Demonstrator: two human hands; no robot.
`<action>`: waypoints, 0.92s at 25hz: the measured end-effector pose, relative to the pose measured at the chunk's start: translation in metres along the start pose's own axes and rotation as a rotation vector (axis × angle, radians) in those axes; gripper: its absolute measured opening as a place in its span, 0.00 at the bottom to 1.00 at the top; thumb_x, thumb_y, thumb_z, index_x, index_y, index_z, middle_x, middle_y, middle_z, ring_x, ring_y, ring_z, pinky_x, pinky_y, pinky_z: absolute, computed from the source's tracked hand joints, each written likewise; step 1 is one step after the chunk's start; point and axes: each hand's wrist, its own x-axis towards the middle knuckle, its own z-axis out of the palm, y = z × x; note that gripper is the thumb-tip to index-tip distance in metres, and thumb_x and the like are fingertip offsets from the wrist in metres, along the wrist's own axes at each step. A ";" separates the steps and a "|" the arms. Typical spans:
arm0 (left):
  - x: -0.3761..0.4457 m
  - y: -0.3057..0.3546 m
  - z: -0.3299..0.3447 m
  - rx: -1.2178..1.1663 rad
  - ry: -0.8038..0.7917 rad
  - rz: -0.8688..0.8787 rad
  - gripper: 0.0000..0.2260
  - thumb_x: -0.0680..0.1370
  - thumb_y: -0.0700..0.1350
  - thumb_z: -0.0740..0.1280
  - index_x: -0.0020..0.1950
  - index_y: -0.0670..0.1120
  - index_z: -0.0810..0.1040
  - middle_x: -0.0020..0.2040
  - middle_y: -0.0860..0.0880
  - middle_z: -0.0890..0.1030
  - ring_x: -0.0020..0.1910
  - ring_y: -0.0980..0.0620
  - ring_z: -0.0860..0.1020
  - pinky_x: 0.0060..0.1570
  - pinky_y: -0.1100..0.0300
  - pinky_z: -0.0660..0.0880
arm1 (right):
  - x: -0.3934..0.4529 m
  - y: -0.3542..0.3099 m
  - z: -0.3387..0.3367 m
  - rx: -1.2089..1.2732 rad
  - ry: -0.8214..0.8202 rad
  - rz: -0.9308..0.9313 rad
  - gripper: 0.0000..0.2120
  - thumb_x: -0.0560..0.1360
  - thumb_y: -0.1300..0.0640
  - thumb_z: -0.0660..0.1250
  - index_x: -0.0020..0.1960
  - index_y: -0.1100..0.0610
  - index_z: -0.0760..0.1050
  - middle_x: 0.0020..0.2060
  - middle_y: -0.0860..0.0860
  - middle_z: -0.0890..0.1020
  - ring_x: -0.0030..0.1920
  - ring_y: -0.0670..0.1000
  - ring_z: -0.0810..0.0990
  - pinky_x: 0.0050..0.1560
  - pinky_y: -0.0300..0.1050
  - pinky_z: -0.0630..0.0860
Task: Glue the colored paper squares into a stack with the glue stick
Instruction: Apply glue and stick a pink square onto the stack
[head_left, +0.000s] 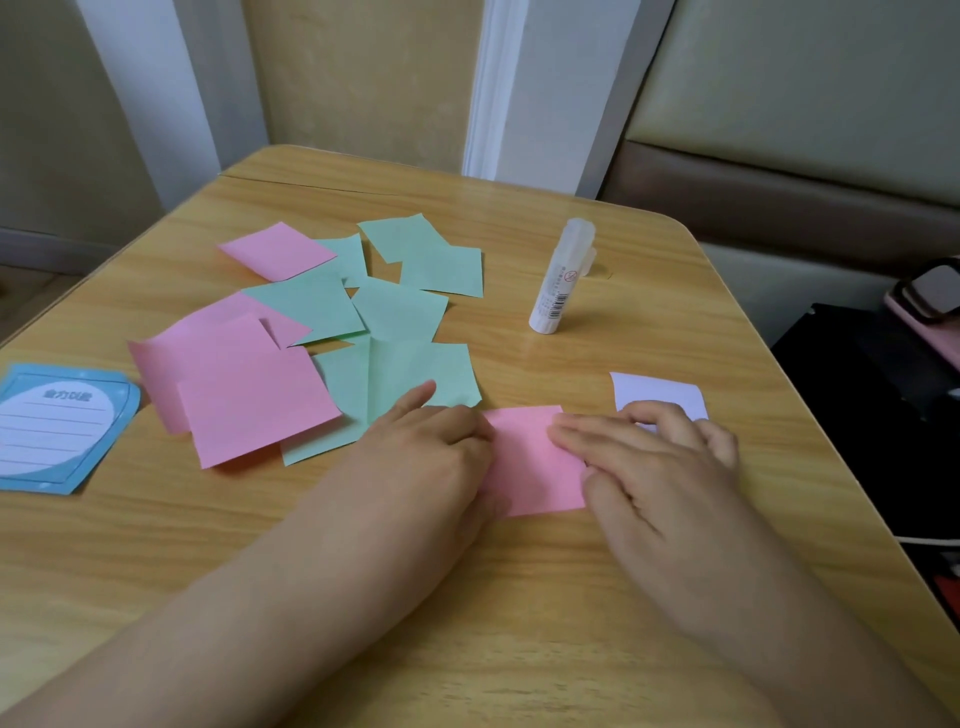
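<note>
**Two hands press down on a pink paper square**

A person sits at a wooden table (519, 597). Both hands lie flat on one pink paper square (530, 462) near the front of the table. The left hand (431, 441) is open, palm down, and covers the left edge of the square. Its pointing finger sticks out toward the pile of papers. The right hand (660, 462) is open too, with its fingers (582, 434) spread over the right side of the square. Neither hand grips anything; they just press.

Just behind the right hand lies a white paper piece (660, 392). The hand covers its near edge.

The glue stick (558, 280) stands upright on the table, farther back, with its cap on. It is apart from both hands.

To the left is a loose pile of squares. Green paper squares (405, 312) lie in the middle and back, some on top of each other. Pink paper squares (249, 395) lie on the left side, and one of them curls up at its edge. One more pink square (275, 249) sits at the back of the pile.

At the far left edge of the table is a blue note card (57, 426) with lines on it.
</note>
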 end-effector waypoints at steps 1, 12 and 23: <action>0.000 0.000 0.001 0.004 0.003 -0.002 0.15 0.68 0.52 0.61 0.39 0.46 0.84 0.40 0.52 0.83 0.38 0.53 0.82 0.57 0.43 0.66 | 0.001 -0.003 0.001 0.004 -0.008 -0.016 0.28 0.71 0.46 0.43 0.62 0.44 0.76 0.61 0.34 0.75 0.60 0.39 0.61 0.60 0.34 0.44; -0.001 -0.002 -0.003 -0.095 -0.087 -0.058 0.18 0.69 0.57 0.56 0.41 0.50 0.81 0.42 0.55 0.80 0.40 0.56 0.81 0.60 0.47 0.65 | 0.004 0.000 0.002 0.001 -0.087 -0.022 0.30 0.71 0.45 0.40 0.67 0.41 0.69 0.66 0.31 0.68 0.64 0.39 0.58 0.61 0.39 0.45; -0.002 -0.004 -0.004 -0.109 -0.123 -0.062 0.17 0.70 0.57 0.57 0.44 0.50 0.81 0.45 0.56 0.80 0.43 0.56 0.81 0.60 0.50 0.66 | -0.015 0.001 -0.003 0.075 -0.047 -0.054 0.24 0.74 0.47 0.47 0.60 0.43 0.76 0.60 0.33 0.75 0.64 0.41 0.62 0.63 0.36 0.46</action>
